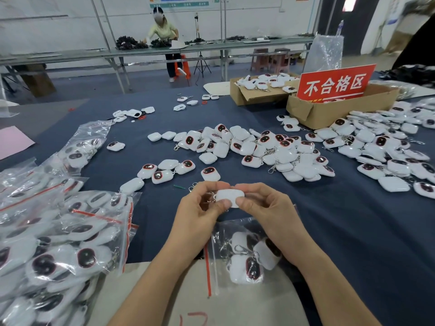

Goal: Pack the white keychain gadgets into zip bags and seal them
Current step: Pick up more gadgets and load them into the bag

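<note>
My left hand and my right hand together pinch one white keychain gadget above the table, its metal clasp hanging at its left end. Just below the hands lies a clear zip bag with a red seal strip, holding several white gadgets with dark faces. Many loose gadgets are strewn over the dark blue table ahead and to the right.
Filled zip bags are piled at the left. Two cardboard boxes with a red sign stand at the back right. A pale board lies at the near edge. A person works at a far bench.
</note>
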